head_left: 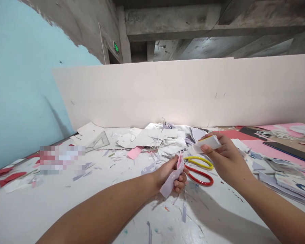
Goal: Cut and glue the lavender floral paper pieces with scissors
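Near the middle of the table, my left hand (176,176) is closed round a folded piece of lilac and pink paper (169,184). Higher and to the right, my right hand (223,154) pinches a white strip (209,143) with a yellow edge; whether it is paper or tape I cannot tell. A paler, thin end of it hangs toward my left hand. Scissors with one yellow and one red handle (202,181) lie on the table between my hands, their blades partly hidden behind my left hand.
White and lilac paper scraps (152,137) pile up against the pale partition (152,95). A clear set square (99,140) lies at the left, with red scraps (11,179) beyond. To the right are stacked printed papers (289,183), a dark phone-like slab (292,152) and white string (282,133).
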`<state>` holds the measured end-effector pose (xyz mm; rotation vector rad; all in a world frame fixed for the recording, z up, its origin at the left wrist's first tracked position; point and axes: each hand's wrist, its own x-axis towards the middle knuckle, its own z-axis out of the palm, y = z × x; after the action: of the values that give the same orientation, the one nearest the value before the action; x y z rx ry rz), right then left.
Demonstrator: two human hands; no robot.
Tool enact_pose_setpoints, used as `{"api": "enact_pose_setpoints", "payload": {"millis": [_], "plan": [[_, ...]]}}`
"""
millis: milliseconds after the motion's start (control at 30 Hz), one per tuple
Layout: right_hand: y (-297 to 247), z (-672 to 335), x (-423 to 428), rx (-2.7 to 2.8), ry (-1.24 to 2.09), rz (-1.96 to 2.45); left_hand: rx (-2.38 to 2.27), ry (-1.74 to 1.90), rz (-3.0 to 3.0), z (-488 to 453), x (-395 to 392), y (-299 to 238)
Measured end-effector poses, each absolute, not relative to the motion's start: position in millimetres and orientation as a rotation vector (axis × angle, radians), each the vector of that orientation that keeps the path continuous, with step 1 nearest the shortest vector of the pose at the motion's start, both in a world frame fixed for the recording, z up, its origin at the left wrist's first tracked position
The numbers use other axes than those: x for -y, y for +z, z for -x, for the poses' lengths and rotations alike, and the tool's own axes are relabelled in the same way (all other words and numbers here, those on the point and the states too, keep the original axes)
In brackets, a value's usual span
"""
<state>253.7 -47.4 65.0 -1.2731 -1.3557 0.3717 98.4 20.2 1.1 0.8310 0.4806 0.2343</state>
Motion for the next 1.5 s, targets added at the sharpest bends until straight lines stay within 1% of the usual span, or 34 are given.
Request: {"api": "enact_pose_setpoints", "payload": {"millis": [167, 700, 1367, 1500], "plan": [[66.8, -251.1, 49.7, 1.345, 0.404, 1.217, -0.474, 0.234, -0.837, -97.9, -18.9, 2.4], [62.4, -252.1, 46.5, 1.334, 0.413, 1.257, -0.572, 0.249, -0.882, -96.8, -12.7, 7.0], [64.9, -250.1, 51.1, 1.347, 0.51, 1.211, -0.515, 0.24, -0.891, -97.4, -18.1, 1.7], [60.4, -254.1, 46.2, 1.339, 0.454, 1.239, -0.539, 0.242, -0.887, -96.8, -17.0, 1.7]]}}
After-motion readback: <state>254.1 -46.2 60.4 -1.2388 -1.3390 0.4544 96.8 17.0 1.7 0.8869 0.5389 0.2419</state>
